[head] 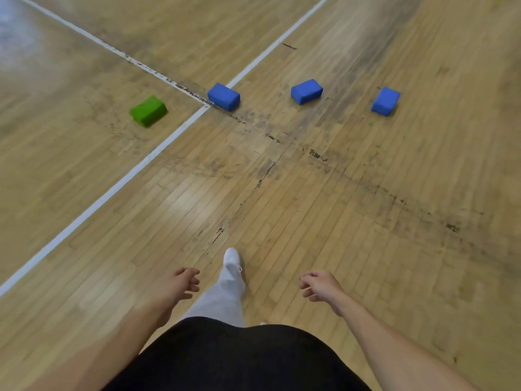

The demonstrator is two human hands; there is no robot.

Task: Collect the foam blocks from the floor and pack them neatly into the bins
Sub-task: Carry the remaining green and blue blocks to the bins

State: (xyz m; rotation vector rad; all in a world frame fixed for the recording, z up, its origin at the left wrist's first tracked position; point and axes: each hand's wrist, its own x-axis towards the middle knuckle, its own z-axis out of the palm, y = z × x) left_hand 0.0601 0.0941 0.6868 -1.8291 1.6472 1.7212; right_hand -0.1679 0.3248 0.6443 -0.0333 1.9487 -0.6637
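Left hand (183, 283) & right hand (318, 286) were empty, grips loose. Risk: green block (148, 110) + blue blocks (306, 91) lay well apart, no bin in view; multi-carry prob meant drops.

Hardwood floor (366, 249) of narrow planks, crossed by a long white line (112, 190) running diagonally and met by a second white line (84, 32), its paint worn near the junction. Dark scuff marks (394, 198) streak the boards. At bottom: black garment (239, 359), grey trouser leg (222, 297), white shoe (232, 259).
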